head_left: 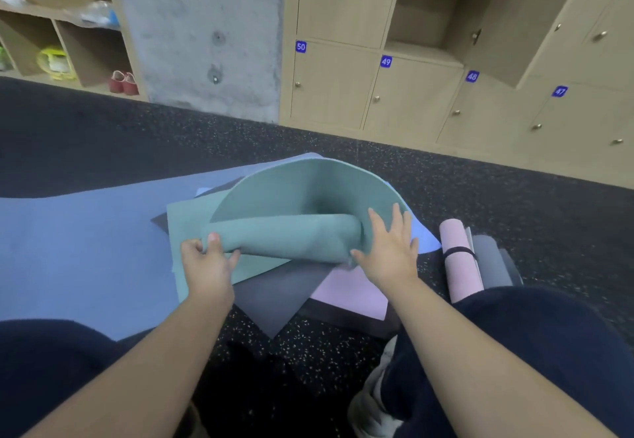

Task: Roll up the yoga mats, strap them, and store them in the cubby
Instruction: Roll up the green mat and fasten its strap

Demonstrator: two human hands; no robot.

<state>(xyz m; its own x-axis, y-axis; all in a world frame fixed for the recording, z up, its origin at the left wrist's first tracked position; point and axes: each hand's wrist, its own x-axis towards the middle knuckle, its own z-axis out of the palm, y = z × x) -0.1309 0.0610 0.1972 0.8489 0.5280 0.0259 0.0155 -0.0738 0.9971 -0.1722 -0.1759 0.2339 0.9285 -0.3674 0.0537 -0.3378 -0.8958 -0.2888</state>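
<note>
Head view puts me crouched over a heap of flat mats on the dark speckled floor (343, 352), with the green mat (291, 197) on top and partly rolled, its free end arching up and back over the roll. My left hand (207, 261) has its fingers and thumb curled round the near left end of the roll, pinching the layers, while my right hand (389, 247) lies flat with fingers spread against the right end, pressing rather than gripping. The roll looks loose and somewhat fatter toward the right, so I judge the thing to get right is tightness and square ends: I would draw the core back toward me to take up slack, keep both ends level so the edges do not spiral out, then push forward evenly with both palms. Under it lie a blue mat (85, 242), a dark grey mat (281, 297) and a pink mat (350, 292), which could drag along if I press too hard. A rolled pink mat (458, 273) with a black strap (459, 251) lies just to the right beside grey rolls (490, 259). An open cubby (425, 12) stands well apart, among the lockers.
</note>
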